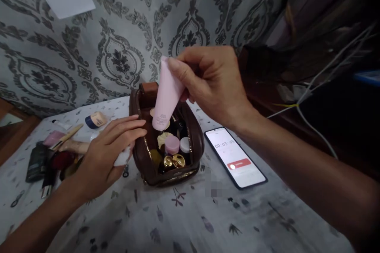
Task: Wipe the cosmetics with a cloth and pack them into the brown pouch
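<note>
Your right hand [212, 81] pinches the tube [166, 97] by its upper end, above the bag [197, 146] beside your left hand [103, 156], whose grip I cannot tell, and so narrow a hold could let it slip onto the jars [172, 144] below.

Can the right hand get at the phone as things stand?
Probably yes: nothing covers the phone beside the brown bag, though the right hand is holding the pink tube.
</note>
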Demonstrator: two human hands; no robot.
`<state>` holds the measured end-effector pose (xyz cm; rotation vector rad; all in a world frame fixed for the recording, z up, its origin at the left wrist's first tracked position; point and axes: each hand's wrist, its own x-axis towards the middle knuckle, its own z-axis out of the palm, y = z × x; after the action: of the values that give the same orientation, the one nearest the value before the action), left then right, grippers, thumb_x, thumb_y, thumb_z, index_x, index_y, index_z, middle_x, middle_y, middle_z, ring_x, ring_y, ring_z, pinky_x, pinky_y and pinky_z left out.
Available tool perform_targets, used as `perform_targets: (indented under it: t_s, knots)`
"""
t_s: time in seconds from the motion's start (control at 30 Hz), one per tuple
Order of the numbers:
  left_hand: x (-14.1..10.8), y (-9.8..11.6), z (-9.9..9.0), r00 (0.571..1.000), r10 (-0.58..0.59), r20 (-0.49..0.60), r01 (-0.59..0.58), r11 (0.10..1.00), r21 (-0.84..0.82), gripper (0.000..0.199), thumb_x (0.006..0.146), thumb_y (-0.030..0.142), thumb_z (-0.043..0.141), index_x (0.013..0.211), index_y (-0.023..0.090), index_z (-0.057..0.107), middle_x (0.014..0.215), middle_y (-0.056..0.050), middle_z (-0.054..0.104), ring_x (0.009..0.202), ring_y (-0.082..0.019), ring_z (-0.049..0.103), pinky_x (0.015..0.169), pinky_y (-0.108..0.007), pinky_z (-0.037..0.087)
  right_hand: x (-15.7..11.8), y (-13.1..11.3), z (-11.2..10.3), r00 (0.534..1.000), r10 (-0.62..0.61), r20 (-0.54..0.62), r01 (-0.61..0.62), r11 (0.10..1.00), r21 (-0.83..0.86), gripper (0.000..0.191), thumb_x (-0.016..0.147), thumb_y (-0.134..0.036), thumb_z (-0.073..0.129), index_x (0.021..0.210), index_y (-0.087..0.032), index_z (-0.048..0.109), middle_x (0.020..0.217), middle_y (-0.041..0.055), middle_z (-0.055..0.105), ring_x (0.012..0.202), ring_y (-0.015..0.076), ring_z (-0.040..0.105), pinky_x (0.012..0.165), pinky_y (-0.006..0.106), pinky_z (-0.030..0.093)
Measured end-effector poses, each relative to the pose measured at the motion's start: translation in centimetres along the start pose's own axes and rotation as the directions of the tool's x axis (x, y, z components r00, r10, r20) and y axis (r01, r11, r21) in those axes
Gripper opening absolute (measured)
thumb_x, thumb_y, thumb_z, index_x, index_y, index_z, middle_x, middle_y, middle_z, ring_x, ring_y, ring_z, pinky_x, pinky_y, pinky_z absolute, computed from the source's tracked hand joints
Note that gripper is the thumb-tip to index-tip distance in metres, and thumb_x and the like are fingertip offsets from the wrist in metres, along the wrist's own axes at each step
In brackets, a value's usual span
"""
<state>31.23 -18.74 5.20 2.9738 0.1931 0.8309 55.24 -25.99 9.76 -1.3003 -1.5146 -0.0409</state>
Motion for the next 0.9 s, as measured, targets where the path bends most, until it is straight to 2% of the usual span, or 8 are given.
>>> perform_targets:
  t_s: [0.17,0.33,0.4,0.57,0.7,0.9]
  knots:
    - [-0.2,0.2,0.8,0.996,-0.016,-0.084,0.017,1.0,0.012,0.041,0.091,0.009,0.042,0.127,0.023,0.055,0.132,-0.012,0.061,0.129,-0.028,0.054,0.105,-0.045,0.047,0.0,0.8,2.4,0.986,0.017,0.164,-0.019,1.0,0.012,0.051,0.094,-0.061,0.047,0.065,-0.02,0.051,0.06,-0.0014,0.044,0.065,0.0124,0.046,0.058,0.024,0.035]
    - [-0.3,0.3,0.9,0.993,-0.041,-0.112,0.043,0.999,0.022,0.037,0.092,0.009,0.043,0.124,0.023,0.057,0.129,-0.011,0.063,0.126,-0.028,0.056,0.104,-0.044,0.048,0.2,1.0,4.5,0.941,-0.002,0.339,0.013,0.999,-0.03,0.043,0.1,-0.038,0.048,0.063,-0.018,0.046,0.062,-0.0023,0.045,0.062,0.0106,0.039,0.06,0.026,0.03]
    - [-0.4,0.3,0.9,0.992,-0.044,-0.121,0.047,0.999,0.023,0.037,0.092,0.01,0.044,0.124,0.023,0.057,0.128,-0.011,0.063,0.126,-0.028,0.056,0.104,-0.044,0.047,0.3,1.1,4.8,0.91,-0.014,0.415,0.038,0.998,-0.048,0.04,0.099,-0.029,0.049,0.061,-0.018,0.045,0.061,-0.0029,0.043,0.059,0.0097,0.036,0.06,0.026,0.028]
    - [-0.6,0.2,1.0,0.991,-0.038,-0.13,0.042,0.999,0.028,0.038,0.093,0.01,0.044,0.126,0.023,0.056,0.13,-0.011,0.062,0.127,-0.028,0.055,0.105,-0.044,0.047,0.7,1.6,4.9,0.78,-0.082,0.62,0.095,0.995,0.013,0.038,0.095,-0.021,0.051,0.057,-0.017,0.048,0.056,-0.003,0.043,0.058,0.0096,0.038,0.059,0.026,0.029]
    - [-0.7,0.3,1.0,0.988,-0.052,-0.146,0.057,0.998,0.03,0.039,0.093,0.011,0.045,0.127,0.025,0.056,0.131,-0.01,0.062,0.125,-0.028,0.056,0.104,-0.046,0.047,0.8,1.5,4.2,0.696,-0.195,0.691,0.137,0.981,0.139,0.035,0.093,-0.019,0.052,0.058,-0.016,0.051,0.056,-0.0043,0.042,0.058,0.0087,0.038,0.061,0.025,0.029]
    - [-0.7,0.5,0.9,0.982,-0.07,-0.173,0.076,0.997,0.025,0.037,0.093,0.011,0.048,0.127,0.023,0.055,0.129,-0.012,0.063,0.122,-0.027,0.058,0.103,-0.046,0.049,0.4,1.1,3.4,0.64,-0.248,0.727,0.094,0.964,0.247,0.034,0.093,-0.023,0.055,0.06,-0.016,0.056,0.06,-0.004,0.048,0.06,0.0084,0.04,0.061,0.023,0.032]
